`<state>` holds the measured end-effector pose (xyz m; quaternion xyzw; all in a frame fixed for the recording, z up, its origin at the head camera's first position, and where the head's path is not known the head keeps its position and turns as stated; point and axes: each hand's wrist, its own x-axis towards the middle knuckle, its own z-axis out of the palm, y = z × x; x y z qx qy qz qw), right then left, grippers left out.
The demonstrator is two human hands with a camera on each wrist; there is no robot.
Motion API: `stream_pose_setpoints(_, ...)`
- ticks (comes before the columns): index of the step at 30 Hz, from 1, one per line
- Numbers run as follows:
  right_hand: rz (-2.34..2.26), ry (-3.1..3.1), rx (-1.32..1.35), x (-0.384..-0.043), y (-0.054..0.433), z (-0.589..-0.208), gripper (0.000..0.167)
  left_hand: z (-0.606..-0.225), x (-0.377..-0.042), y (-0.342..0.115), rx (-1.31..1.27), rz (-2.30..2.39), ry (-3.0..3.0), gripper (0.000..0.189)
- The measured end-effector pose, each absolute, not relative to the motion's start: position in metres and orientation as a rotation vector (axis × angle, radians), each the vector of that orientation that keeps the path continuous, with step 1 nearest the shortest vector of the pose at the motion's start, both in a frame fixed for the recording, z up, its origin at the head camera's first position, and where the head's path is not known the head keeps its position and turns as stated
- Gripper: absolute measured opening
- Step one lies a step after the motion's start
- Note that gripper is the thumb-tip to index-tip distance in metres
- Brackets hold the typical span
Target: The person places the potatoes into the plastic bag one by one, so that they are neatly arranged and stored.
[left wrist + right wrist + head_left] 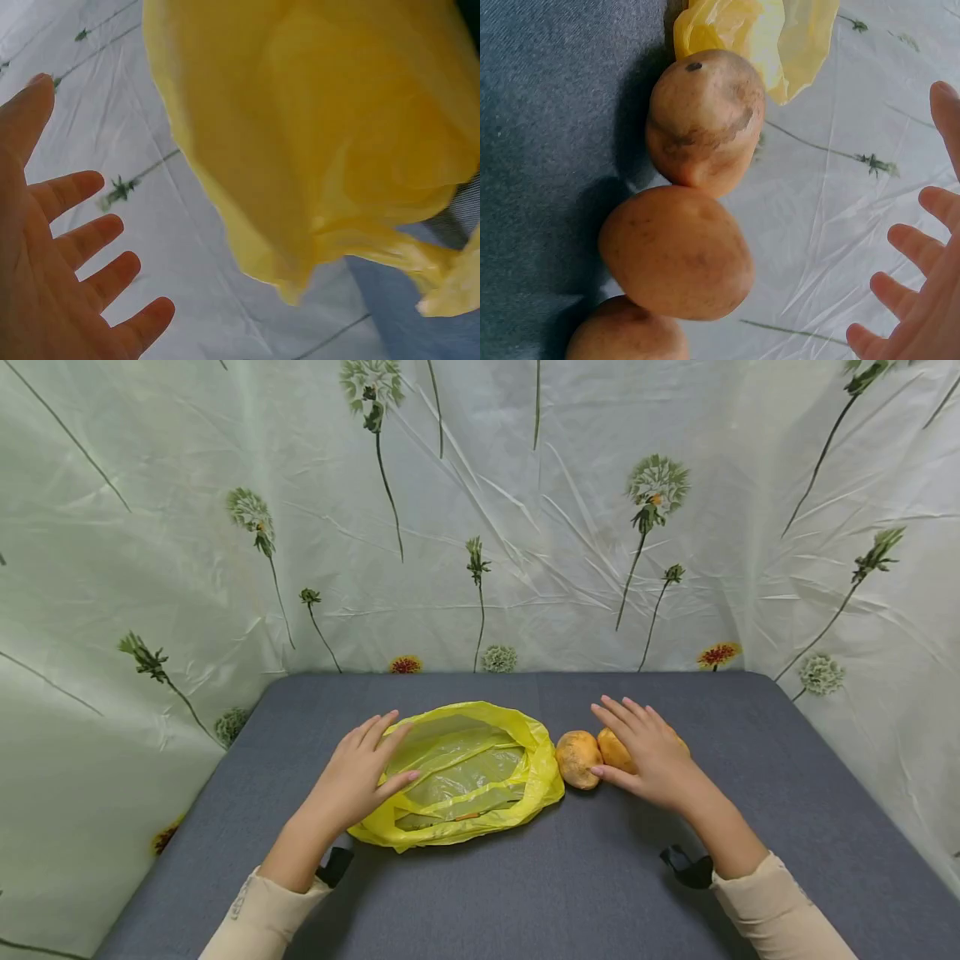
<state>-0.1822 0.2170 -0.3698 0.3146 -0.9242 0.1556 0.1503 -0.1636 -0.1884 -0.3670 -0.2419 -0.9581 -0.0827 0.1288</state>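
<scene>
A yellow plastic bag [551, 768] lies on the grey cloth-covered table with its mouth spread wide. My left hand [356, 777] hovers by the bag's left rim, fingers extended and spread, holding nothing. In the left wrist view the bag [300, 135] stands apart from those fingers. To the bag's right, potatoes sit in a row: a blotchy one [578, 760] next to the bag, then a smoother one [615, 750]. The right wrist view adds a third potato [630, 337], cut off by the frame. Over the row hangs my right hand [652, 756], fingers spread, hiding part of it.
The grey table [480, 902] reaches back to a pale curtain [525, 527] printed with dandelions, which also runs along both sides. Black straps [335, 866] circle both wrists below the beige sleeves.
</scene>
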Motion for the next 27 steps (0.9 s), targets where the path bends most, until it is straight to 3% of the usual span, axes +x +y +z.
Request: stream_pose_setpoints(27,0.744,-2.558,0.655,-0.185,0.266,-0.405,0.062,-0.411,-0.145,-0.219,-0.198,-0.786,-2.827,0.058)
